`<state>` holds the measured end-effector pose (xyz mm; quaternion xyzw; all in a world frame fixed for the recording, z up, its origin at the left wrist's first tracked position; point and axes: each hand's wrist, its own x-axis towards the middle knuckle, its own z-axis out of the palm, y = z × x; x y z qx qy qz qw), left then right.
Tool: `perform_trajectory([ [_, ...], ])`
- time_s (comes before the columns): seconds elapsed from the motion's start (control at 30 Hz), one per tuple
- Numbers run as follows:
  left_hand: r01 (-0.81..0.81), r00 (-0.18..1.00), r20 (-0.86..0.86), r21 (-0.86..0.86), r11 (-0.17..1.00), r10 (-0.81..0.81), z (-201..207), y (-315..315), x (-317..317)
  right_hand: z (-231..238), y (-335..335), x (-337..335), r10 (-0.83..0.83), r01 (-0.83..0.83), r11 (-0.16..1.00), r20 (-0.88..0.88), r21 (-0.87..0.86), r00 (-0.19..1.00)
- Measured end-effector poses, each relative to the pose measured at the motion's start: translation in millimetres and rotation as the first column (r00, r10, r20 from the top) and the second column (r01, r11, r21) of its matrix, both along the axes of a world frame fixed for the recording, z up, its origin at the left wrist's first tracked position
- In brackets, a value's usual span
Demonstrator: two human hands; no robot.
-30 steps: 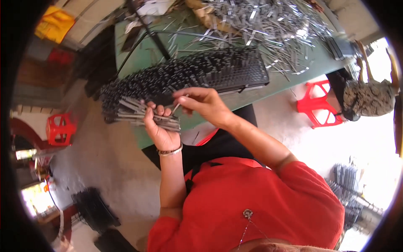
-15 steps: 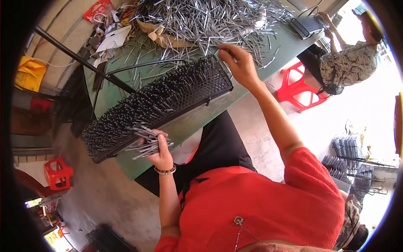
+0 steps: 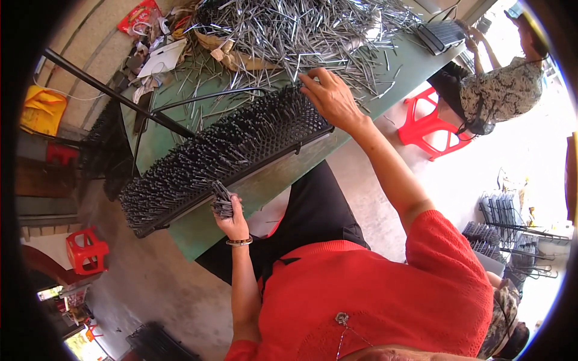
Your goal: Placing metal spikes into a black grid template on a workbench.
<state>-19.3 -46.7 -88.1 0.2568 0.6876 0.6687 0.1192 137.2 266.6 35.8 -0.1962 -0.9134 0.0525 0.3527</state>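
Observation:
A long black rack (image 3: 274, 137) with a perforated mesh side lies slantwise along the table's front edge. Thin dark metal rods (image 3: 180, 162) stand packed in it, thinner toward its right end. My left hand (image 3: 232, 224), below the rack's front edge, is closed round a bundle of thin metal rods (image 3: 222, 201), their ends pointing up. At the rack's far right end is my right hand (image 3: 335, 103). Its fingertips are pinched together over the standing rods; what they hold, if anything, is too small to make out.
A large heap of loose metal rods (image 3: 301, 30) covers the back of the green table (image 3: 385, 90). A black bar (image 3: 114, 93) crosses at left. A co-worker (image 3: 503, 90) handles another rack (image 3: 442, 37) at far right, beside a red stool (image 3: 424, 129). Stacked racks (image 3: 503, 216) stand right.
My right hand has moved a little left and down over the rack's end. My left hand has turned, and its rods, fanned out before, now sit in a tighter, more upright bundle.

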Motion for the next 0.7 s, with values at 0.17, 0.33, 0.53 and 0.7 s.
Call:
perform_trajectory([
  [0.17,0.273,0.873,0.374,0.155,0.949,-0.313,71,16,29,5,1,0,-0.018,0.015,0.999,0.100,0.033,0.995],
  [0.33,0.437,0.588,0.644,0.255,0.862,-0.489,110,31,60,-5,-3,-4,-0.109,0.107,0.994,0.159,0.025,0.981],
  [0.53,0.528,0.469,0.679,0.297,0.796,-0.565,117,45,70,27,-47,11,0.148,-0.130,0.754,-0.026,-0.644,0.989],
  [0.7,0.559,0.429,0.694,0.299,0.773,-0.578,118,51,70,13,-90,6,0.254,-0.248,0.158,-0.204,-0.956,0.946],
])
